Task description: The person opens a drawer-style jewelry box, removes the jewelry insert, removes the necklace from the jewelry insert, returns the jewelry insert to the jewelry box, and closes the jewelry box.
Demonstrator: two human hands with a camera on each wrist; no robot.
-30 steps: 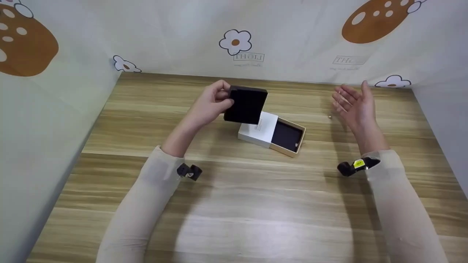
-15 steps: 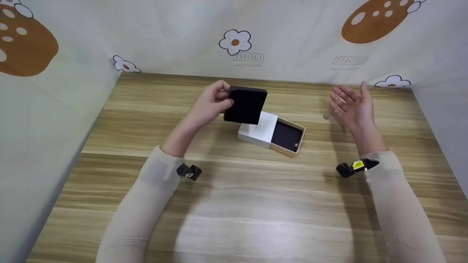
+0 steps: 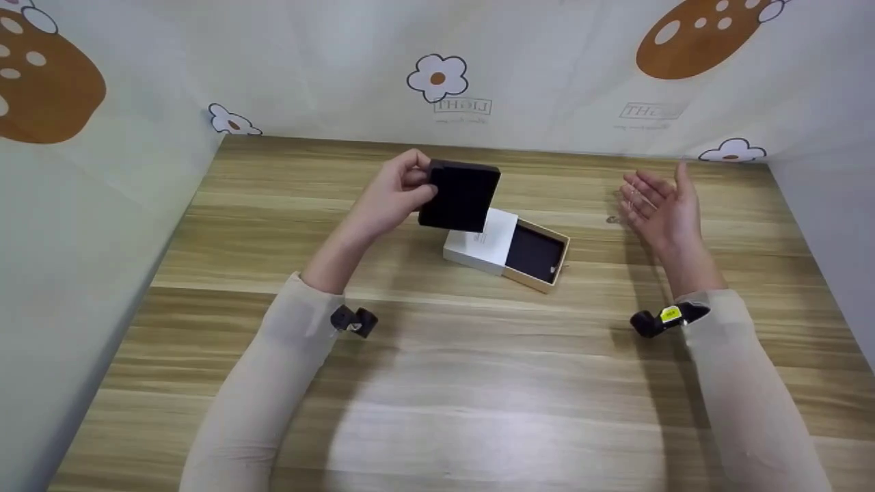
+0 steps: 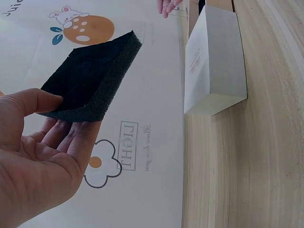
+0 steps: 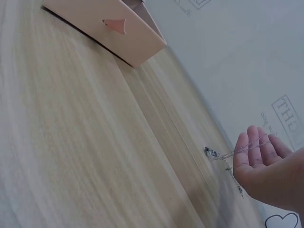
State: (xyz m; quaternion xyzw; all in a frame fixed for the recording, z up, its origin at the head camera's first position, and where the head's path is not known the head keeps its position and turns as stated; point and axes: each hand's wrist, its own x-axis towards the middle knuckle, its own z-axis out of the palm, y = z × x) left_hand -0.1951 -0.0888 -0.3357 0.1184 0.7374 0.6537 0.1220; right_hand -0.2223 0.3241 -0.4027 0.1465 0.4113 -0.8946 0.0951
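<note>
My left hand point(image 3: 386, 201) pinches a black foam pad point(image 3: 459, 198) between thumb and fingers, tilted above the table. In the left wrist view the foam pad point(image 4: 90, 76) shows a flat dark face and a thick porous edge. At the right, my right hand point(image 3: 663, 212) is raised, its fingers loosely extended. A thin silver necklace point(image 5: 230, 154) drapes across those fingers in the right wrist view, its pendant end hanging off the fingertip side. Between the hands lies a box with a white sleeve point(image 3: 482, 242) and a partly pulled-out drawer point(image 3: 536, 253), dark inside.
The box stands on a wood-grain table point(image 3: 437, 383). A pale curtain point(image 3: 328, 68) with flowers and orange shapes borders the table's back and sides. A small ribbon tab point(image 5: 115, 25) sticks out of the drawer's front.
My right hand has dipped slightly, and the hanging pendant has swung a little. The left hand and the foam pad have stayed nearly still.
</note>
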